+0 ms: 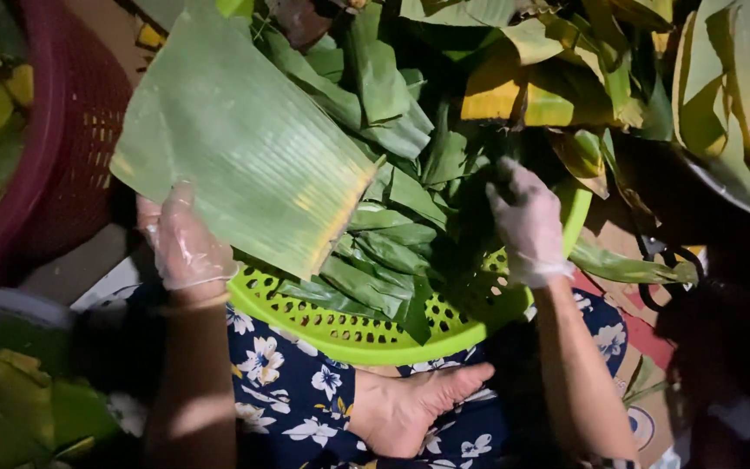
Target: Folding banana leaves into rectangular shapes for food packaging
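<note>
currently your left hand (186, 247), gloved, grips a broad leaf (240, 139) held flat over the green basket's (349, 334) left rim. your right hand (527, 221), gloved, closes on leaves (392, 234) piled near the basket's right rim. a red basket (71, 165) sits left.

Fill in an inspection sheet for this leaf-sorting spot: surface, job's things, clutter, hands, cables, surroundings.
Surface: green perforated basket resting on a lap in floral cloth.
Job's things: large banana leaf piece; folded leaf strips in the basket.
Clutter: loose yellowing leaves.
Hands: left hand, gloved, holds the large leaf; right hand, gloved, reaches into the strips; a bare hand lies on the lap.
Cables: nothing seen.
Surroundings: red basket; dim lighting.
</note>
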